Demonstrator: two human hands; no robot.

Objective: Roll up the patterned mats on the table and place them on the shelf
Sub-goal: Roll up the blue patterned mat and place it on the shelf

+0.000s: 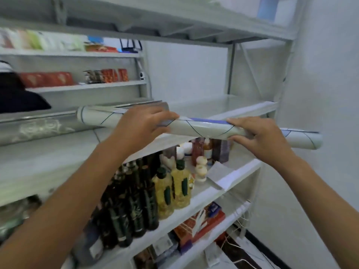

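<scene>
Mat: I see the rolled mat (204,129), a glossy pale tube with thin dark lines, along the white shelf (223,105) front edge.
Hands: left hand (139,123) and right hand (260,136) each grip it.
Room: plain white wall (320,74).

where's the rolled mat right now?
Head view, centre: the rolled mat is held level along the front edge of the white shelf, gripped by the left hand and right hand, just above the oil bottles.

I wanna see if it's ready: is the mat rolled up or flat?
Rolled up. The mat is a long tube with a round end showing, gripped by the left hand and right hand.
</scene>
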